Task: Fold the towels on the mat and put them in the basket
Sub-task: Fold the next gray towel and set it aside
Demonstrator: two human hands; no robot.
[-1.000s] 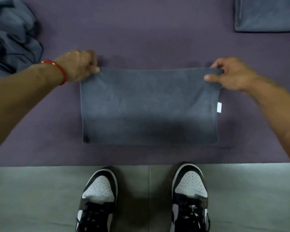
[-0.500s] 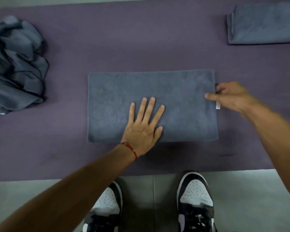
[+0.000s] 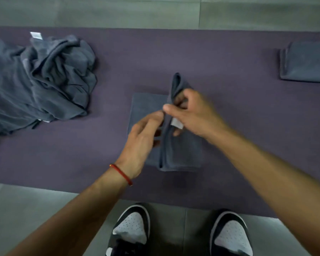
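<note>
towel [image 3: 181,150] rt edge now lifted over by right hand [image 3: 196,115].

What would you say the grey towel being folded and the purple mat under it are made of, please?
The grey towel looks like soft matte microfibre or terry cloth: it drapes limply from the right hand and shows a fine nap. The purple mat looks like matte foam or rubber, as a yoga mat would be: flat, faintly textured, without sheen. Neither is certain.

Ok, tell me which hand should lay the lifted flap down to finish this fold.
Right. The right hand already pinches the raised flap of the towel on the mat, so it can probably carry it over. The left hand sits over the flat half, seemingly gripping nothing.
</note>
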